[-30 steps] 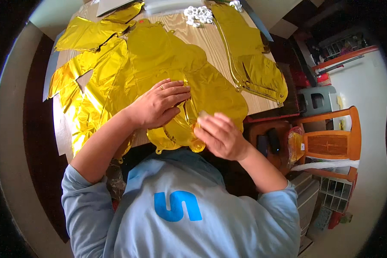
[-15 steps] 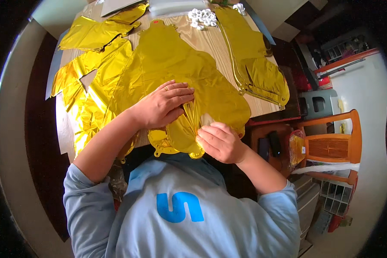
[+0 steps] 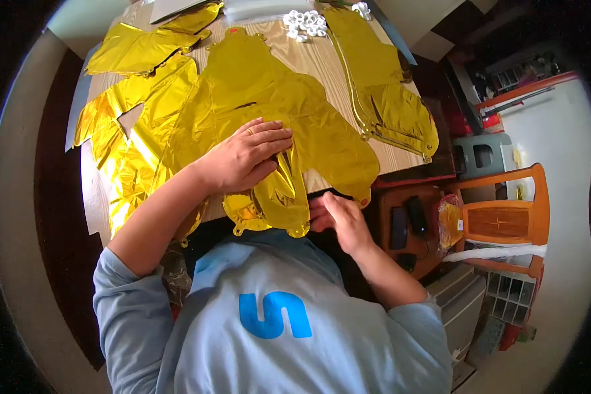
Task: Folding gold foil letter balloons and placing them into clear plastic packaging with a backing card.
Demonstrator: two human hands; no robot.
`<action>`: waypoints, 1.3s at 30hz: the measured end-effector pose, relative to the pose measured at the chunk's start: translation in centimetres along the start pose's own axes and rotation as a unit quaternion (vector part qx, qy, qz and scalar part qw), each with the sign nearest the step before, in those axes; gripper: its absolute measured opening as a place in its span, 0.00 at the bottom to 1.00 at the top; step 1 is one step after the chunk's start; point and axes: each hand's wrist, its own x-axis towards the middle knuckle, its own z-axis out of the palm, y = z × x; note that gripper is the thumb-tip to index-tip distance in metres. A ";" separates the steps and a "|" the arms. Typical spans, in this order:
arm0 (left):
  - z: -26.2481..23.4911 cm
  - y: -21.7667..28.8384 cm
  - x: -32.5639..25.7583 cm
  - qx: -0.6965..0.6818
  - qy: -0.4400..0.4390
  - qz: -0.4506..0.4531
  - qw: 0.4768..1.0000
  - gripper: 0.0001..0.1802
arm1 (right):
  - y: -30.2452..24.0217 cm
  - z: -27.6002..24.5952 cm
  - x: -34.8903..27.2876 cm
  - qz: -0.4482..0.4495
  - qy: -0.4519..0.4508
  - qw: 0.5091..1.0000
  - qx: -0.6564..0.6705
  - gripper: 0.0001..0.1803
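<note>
A gold foil sheet lies on the table, near end at its edge. I see the left hand flat on it, fingers together; the right hand beside it, fingers bent, pinching or not I can't tell. Tugging against that palm could crease it. Blue print marks the shirt.

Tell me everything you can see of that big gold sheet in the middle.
The gold sheet looks like thin, shiny metallic foil, creased and wavy in outline. It lies spread on the wood-grain table. Its far end is rounded, with a red spot and small tabs at the edge. The left hand rests on it; nearer the person, a wrinkled lobe sticks out. The right hand is beside that lobe; whether they touch is unclear.
</note>
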 end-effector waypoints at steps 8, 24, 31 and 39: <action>-0.4 0.7 0.0 0.049 -0.023 -0.031 0.998 0.30 | 0.3 2.9 0.6 -0.079 0.049 0.991 -0.100 0.13; -0.6 0.2 -0.3 -0.004 0.032 -0.035 0.999 0.27 | 0.9 3.0 0.9 -0.007 0.012 1.000 0.003 0.12; -0.9 0.6 -0.7 0.013 0.053 -0.063 0.997 0.27 | 0.9 3.1 1.3 -0.031 0.030 0.999 0.005 0.14; -0.1 1.4 0.6 0.006 0.031 0.004 0.999 0.27 | 0.9 3.4 1.3 -0.028 0.045 0.999 0.006 0.16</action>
